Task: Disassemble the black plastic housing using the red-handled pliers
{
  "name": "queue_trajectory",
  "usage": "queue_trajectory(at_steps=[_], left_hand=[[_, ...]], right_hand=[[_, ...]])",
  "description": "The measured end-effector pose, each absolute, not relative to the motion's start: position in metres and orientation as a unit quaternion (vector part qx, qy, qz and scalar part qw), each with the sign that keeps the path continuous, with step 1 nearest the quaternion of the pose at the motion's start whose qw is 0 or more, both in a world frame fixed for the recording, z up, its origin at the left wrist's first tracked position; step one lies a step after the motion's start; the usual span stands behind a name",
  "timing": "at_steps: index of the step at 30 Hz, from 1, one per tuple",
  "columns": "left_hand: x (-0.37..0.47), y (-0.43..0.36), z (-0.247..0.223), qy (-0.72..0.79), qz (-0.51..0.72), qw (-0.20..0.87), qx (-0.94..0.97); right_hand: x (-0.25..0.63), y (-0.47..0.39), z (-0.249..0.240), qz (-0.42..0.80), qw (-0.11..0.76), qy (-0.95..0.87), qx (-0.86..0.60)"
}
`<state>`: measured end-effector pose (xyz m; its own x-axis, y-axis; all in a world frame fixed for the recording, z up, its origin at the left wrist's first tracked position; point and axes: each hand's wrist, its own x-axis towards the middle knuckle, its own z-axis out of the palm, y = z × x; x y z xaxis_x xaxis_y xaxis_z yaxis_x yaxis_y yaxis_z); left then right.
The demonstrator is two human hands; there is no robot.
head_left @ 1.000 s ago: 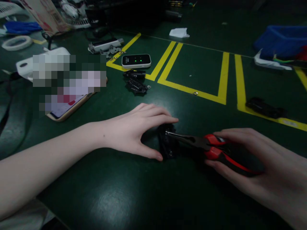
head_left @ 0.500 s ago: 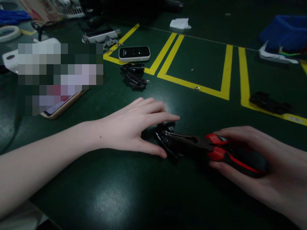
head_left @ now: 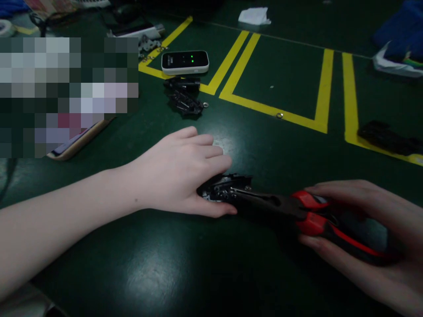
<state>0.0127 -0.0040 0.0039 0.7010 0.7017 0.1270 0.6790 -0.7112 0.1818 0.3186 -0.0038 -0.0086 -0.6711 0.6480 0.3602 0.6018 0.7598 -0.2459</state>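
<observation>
Fingers [head_left: 333, 246] of the right hand [head_left: 373, 246] wrap the red-and-black grips of the pliers [head_left: 297, 211], closing them so the thin nose lies on a small black metal part [head_left: 224, 190] just left of the handles. From the part's other side, the left hand [head_left: 178, 176] pins it to the green mat [head_left: 198, 264], thumb along its near edge and fingers spread narrowly over the top. The part looks stiff, light and sharp-edged, with tiny screws, likely to skid on the smooth mat, so its long edges seem the best hold. Beyond the part lie more black parts [head_left: 185, 102], then a white-edged device [head_left: 185, 61] by yellow tape lines [head_left: 231, 66].
</observation>
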Motion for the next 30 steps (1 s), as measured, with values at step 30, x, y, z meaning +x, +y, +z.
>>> queue_trajectory(at_steps=[30], left_hand=[[0.0126, -0.0026, 0.0018, 0.353, 0.091, 0.036, 0.930]], right_hand=[[0.3262, -0.0072, -0.0085, 0.027, 0.180, -0.925, -0.334]])
